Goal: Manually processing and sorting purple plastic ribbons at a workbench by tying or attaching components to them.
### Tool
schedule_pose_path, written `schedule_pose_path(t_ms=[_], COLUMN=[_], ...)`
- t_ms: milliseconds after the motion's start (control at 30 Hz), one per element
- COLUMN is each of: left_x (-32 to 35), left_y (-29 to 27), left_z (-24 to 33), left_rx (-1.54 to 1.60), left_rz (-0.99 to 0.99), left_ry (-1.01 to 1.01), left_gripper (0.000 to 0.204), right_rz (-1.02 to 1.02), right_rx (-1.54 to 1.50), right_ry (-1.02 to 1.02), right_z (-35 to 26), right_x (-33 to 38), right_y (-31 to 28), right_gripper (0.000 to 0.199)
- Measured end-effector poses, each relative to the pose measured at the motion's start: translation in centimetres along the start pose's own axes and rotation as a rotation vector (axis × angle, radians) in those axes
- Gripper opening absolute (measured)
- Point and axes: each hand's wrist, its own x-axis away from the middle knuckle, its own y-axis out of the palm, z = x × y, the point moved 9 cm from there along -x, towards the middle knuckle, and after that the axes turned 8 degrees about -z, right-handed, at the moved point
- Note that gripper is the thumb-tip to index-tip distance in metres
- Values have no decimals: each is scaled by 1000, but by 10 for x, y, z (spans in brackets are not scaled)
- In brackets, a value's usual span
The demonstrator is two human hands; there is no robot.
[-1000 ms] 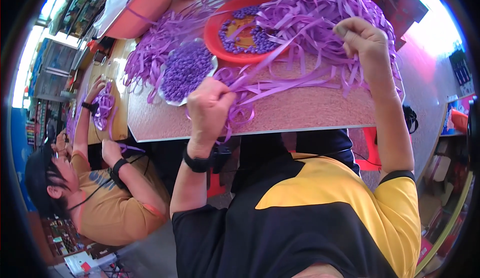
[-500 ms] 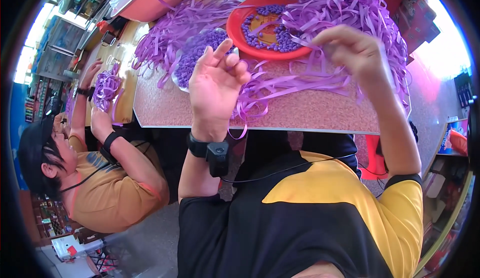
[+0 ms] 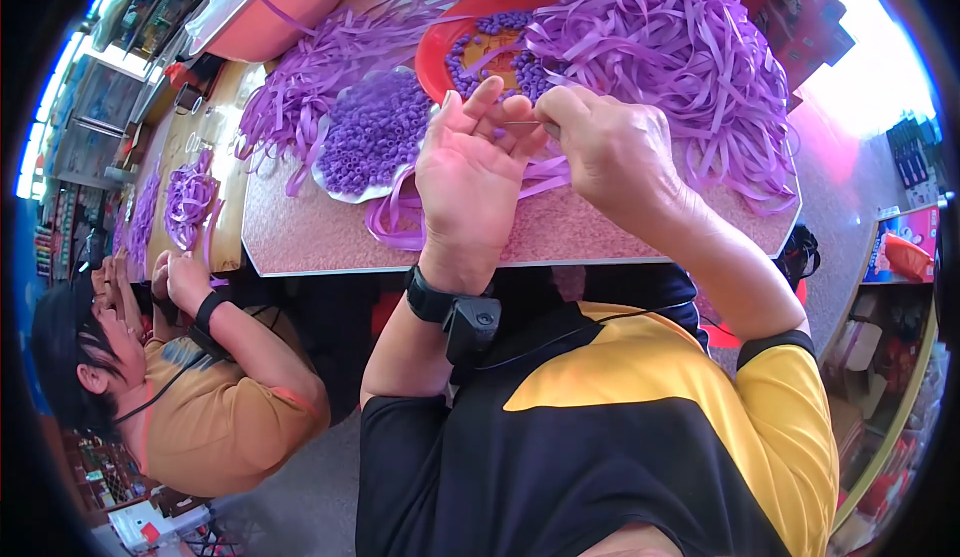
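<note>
My left hand is raised palm toward me above the table's near edge, fingers curled around a purple ribbon strip and small purple bits. My right hand meets it fingertip to fingertip, pinching a thin needle-like pin between them. A loop of purple ribbon hangs from my hands onto the pinkish table. Just beyond sit a silver plate of purple ribbon rings and a red tray with more rings.
A large heap of loose purple ribbon strips covers the table's far right. A salmon basin stands at the back left. A co-worker in an ochre shirt sits at my left, hands on purple ribbon.
Both my hands have come together and nearer to me; the right hand moved left from the ribbon heap to the left hand's fingertips, which turned palm up.
</note>
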Motion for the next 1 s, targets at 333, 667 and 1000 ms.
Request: schedule_pose_path(t_ms=[333, 667, 1000], left_x=[0, 0, 4], left_y=[-3, -6, -6], left_z=[-17, -32, -28], left_rx=[96, 147, -56], left_rz=[-55, 19, 5], left_ry=[-45, -96, -106], left_gripper=[31, 31, 44], right_rz=[-85, -103, -107], right_rx=[112, 63, 15], right_ry=[-7, 19, 26], right_z=[5, 8, 9], right_x=[6, 7, 9], right_y=[11, 17, 20], right_gripper=[26, 20, 16])
